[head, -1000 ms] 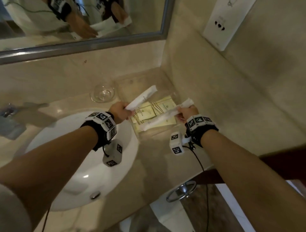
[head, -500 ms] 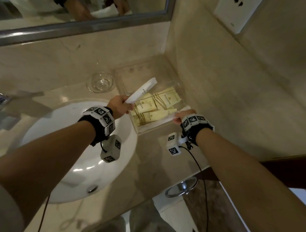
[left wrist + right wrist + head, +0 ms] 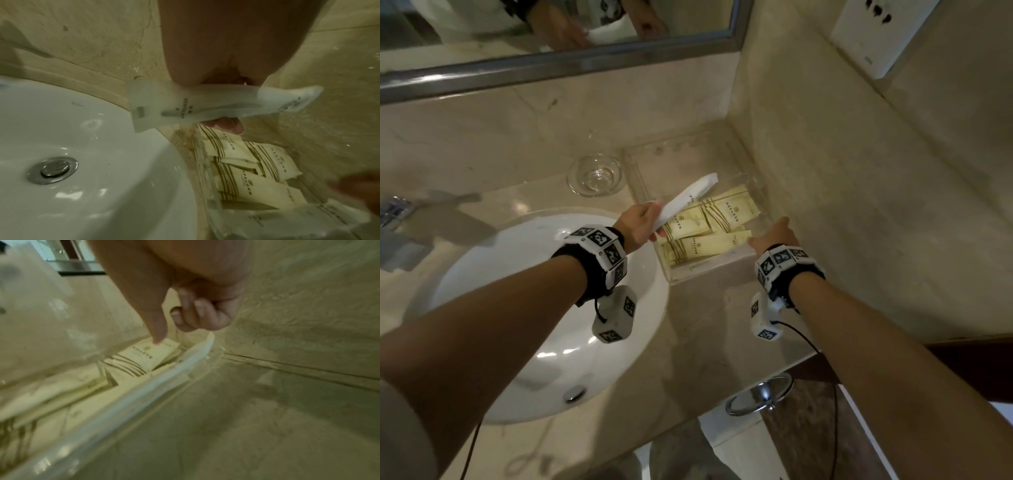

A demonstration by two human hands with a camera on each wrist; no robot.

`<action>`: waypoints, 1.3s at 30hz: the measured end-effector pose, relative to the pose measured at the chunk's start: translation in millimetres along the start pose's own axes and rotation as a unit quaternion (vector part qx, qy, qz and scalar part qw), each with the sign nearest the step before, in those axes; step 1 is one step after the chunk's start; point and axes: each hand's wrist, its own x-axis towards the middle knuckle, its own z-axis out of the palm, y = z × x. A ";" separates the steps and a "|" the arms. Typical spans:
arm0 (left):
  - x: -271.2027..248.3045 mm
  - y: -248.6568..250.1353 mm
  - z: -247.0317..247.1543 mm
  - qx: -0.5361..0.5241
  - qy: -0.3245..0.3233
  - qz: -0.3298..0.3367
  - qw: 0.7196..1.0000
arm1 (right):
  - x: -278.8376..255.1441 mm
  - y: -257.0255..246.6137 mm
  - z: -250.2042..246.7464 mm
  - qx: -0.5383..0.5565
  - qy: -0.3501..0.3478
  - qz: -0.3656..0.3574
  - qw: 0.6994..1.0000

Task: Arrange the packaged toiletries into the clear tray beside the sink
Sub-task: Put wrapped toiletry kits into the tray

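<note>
- Closest to the camera, a chrome ring (image 3: 758, 394) is hanging off the front edge of the marble counter (image 3: 709, 329), and the white sink (image 3: 527, 329) is sitting on the left with its metal drain (image 3: 52, 169) showing.
- Both forearms are reaching in, each wearing a black wrist strap with checker-marked blocks on it.
- The right hand (image 3: 774, 236) is hovering at the near right corner of the clear tray (image 3: 705, 274). The fingers (image 3: 197, 313) are curling in with nothing in them, and the thumb is pointing down at a yellow packet, though I can't tell if it's actually touching.
- A long white packet (image 3: 164, 369) is lying along the tray's near wall, just below that hand.
- The left hand (image 3: 638, 224) is gripping another long white sachet (image 3: 685, 202) by one end, thumb on top and fingers underneath, so it's angling up over the tray's left side, not down in it yet.
- The yellow striped packets (image 3: 709, 229) are lying overlapped in the near half of the tray.
- Further back, a small glass dish (image 3: 595, 174) is sitting on the counter just left of the tray.
- At the far end, the mirror (image 3: 551, 37) is reflecting the hands, and a white wall plate (image 3: 876, 34) is showing on the right wall.
</note>
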 end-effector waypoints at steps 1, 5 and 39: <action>-0.2 1.7 0.3 -0.001 -0.004 0.004 1.000 | 0.0 -1.9 -2.5 0.018 0.017 -0.016 1.000; 0.0 5.8 1.9 0.024 -0.021 0.021 0.999 | -7.4 -16.6 -9.5 0.195 -0.021 -0.107 0.975; -3.1 25.2 41.7 0.048 -0.247 -0.111 0.961 | 8.5 -0.7 -41.4 0.623 -0.163 0.010 0.765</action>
